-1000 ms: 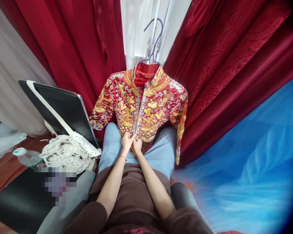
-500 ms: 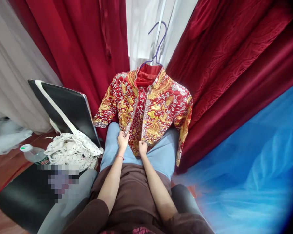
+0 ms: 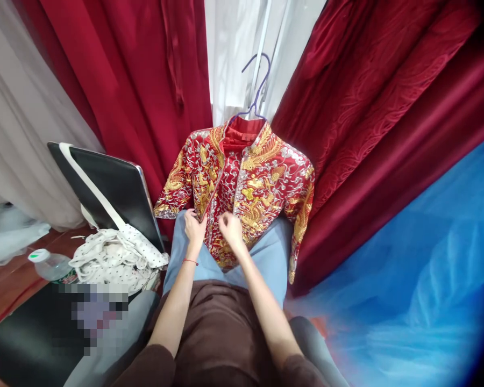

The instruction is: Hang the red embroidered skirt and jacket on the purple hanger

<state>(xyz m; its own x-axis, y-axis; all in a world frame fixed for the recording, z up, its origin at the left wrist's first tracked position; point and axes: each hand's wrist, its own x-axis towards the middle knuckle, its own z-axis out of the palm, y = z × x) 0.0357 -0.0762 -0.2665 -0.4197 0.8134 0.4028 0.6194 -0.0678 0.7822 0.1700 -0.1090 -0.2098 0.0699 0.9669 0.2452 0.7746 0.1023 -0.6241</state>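
Observation:
A red jacket with gold and silver embroidery lies over my knees on a purple hanger, its front open. My left hand, with a red string at the wrist, is closed on the jacket's left front edge near the hem, turning that edge a little. Between the two front edges is my right hand, its fingers curled together near the jacket's inner side. Whether anything is pinched in those fingers is too small to tell.
A black chair at the left carries a white strap and dotted white cloth. Beside it stands a plastic bottle. Red curtains hang behind; blue tulle spreads at the right.
My right hand has let go of the right front edge and moved up and left. My left hand has shifted slightly up and left along its edge. The view has tilted slightly.

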